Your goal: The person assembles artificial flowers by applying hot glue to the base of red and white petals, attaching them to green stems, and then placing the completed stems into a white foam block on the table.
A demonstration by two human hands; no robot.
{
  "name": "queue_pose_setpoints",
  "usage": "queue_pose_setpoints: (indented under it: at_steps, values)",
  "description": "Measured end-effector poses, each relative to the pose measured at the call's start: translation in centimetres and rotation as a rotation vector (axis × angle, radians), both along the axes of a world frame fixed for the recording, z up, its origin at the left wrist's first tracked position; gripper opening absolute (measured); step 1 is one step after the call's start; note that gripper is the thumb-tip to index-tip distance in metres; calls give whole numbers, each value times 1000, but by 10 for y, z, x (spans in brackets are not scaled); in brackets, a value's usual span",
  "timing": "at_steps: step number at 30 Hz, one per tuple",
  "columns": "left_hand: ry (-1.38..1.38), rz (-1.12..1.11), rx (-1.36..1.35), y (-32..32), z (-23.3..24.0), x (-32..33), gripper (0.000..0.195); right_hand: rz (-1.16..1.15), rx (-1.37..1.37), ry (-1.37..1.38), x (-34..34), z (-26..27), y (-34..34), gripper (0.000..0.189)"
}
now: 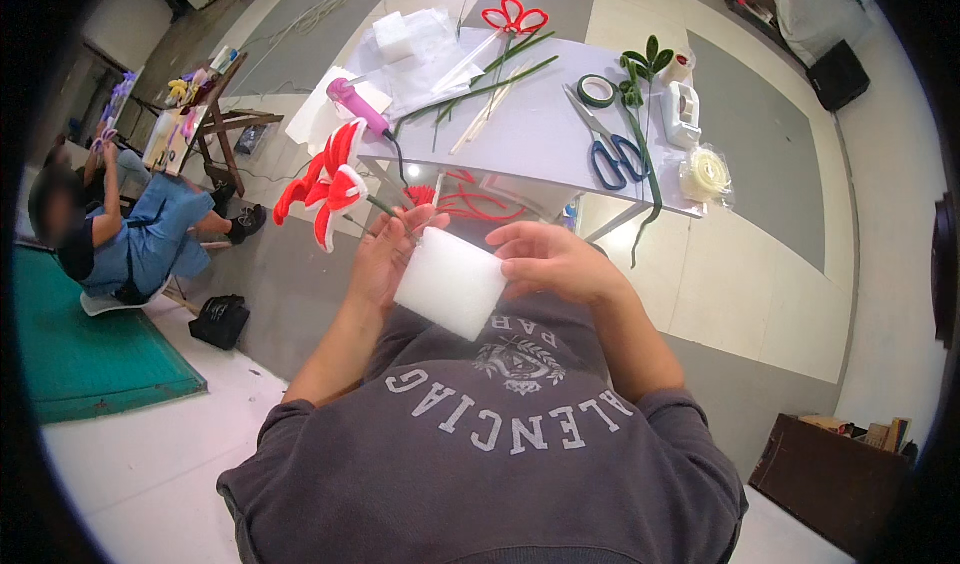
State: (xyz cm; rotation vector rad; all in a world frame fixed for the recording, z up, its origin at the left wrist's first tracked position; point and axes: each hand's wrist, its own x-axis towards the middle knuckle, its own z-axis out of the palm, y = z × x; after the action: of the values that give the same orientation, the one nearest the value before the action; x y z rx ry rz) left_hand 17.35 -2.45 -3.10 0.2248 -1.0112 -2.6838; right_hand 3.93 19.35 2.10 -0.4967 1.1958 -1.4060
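Note:
My left hand point(386, 253) holds the green stem point(381, 205) of a red-and-white chenille flower point(330, 181). The flower head leans out to the left, and a thinner stem runs beside it. In front of my chest is a square piece of white foam point(450, 283), its left edge against my left fingers. At its right corner my right hand point(555, 260) grips it with the thumb; the other fingers are spread and partly hidden behind it. How the stem ends meet the foam is hidden by my left fingers.
Before me a white table point(517, 140) bears a pink hot glue gun point(358, 106), scissors point(611, 144), green floral tape point(597, 91), a tape dispenser point(681, 114) and a red petal frame point(514, 20). Red chenille stems point(480, 204) lie below. A person point(127, 219) sits at left.

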Motion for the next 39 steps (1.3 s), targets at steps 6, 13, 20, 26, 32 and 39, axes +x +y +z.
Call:
queue_pose_setpoints:
  at_steps: [6,13,20,26,32,39]
  values:
    - [-11,-92,11,11,14,-24,15,-67,-25,-25,-7,-2,21,44]
    - [55,-213,43,19,18,-48,12,-125,-51,-19,-12,-3,41,40]
    - [72,-304,-78,24,34,-79,18,-191,-144,-28,-17,-6,51,43]
    - [33,-373,-132,29,58,-105,23,-278,-210,-13,-27,-12,54,44]
    - [28,-364,-266,38,75,-118,38,-293,-276,2,-39,-20,56,45]
    - [19,-401,-352,41,78,-133,44,-318,-316,26,-44,-29,56,48]
